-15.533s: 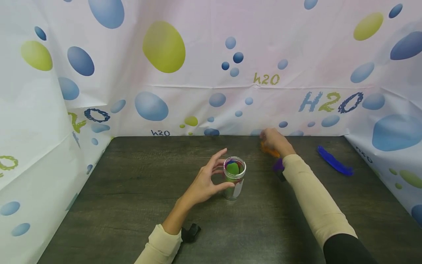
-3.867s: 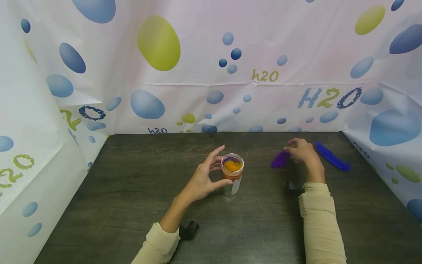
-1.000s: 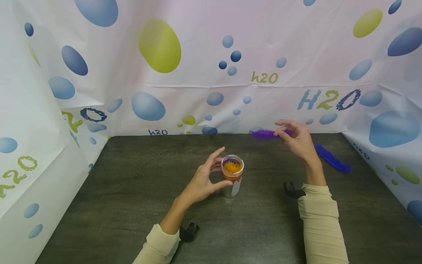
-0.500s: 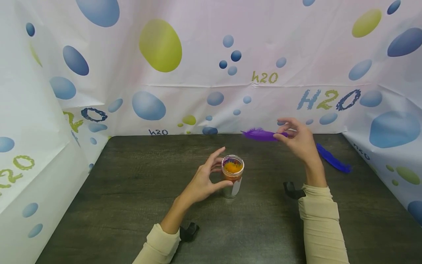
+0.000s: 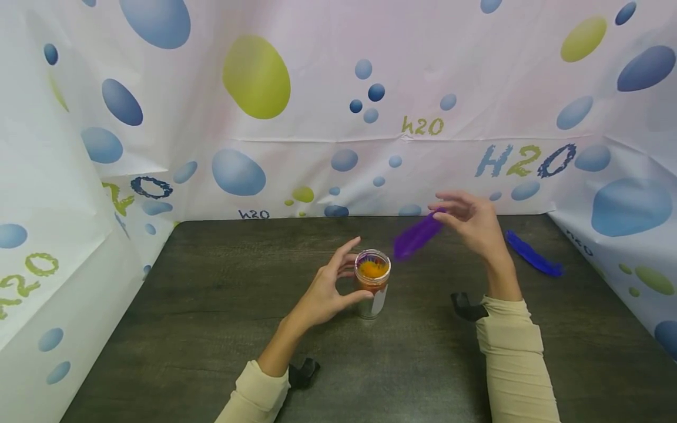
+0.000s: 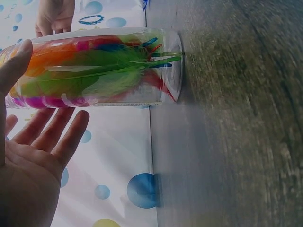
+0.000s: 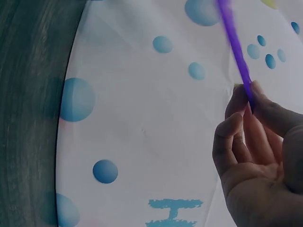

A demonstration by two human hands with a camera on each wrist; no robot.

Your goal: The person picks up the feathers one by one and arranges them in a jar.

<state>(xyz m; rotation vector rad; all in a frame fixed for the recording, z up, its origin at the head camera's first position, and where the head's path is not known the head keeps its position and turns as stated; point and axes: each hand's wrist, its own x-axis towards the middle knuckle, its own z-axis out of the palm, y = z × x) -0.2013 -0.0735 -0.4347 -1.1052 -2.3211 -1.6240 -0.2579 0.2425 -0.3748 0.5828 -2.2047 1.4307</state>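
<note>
A glass jar (image 5: 372, 288) filled with colourful feathers (image 6: 94, 71) stands upright on the table; an orange one shows at its mouth. My left hand (image 5: 321, 296) holds the jar loosely at its left side, thumb in front and fingers behind. Between thumb and fingertips, my right hand (image 5: 473, 226) pinches a purple feather (image 5: 418, 237) by one end. That feather slants down to the left, its free end in the air just right of the jar's rim. In the right wrist view the purple feather (image 7: 234, 42) passes between the thumb and index finger.
A blue feather (image 5: 534, 254) lies on the dark wooden table (image 5: 238, 282) at the right, beyond the right hand. A white printed sheet (image 5: 317, 70) with blue and green spots stands behind the table and along both sides.
Earlier the right hand reached to an orange feather, which now shows in the jar. It has since lifted the purple feather off the table and tilted it down toward the jar. The left hand has stayed.
</note>
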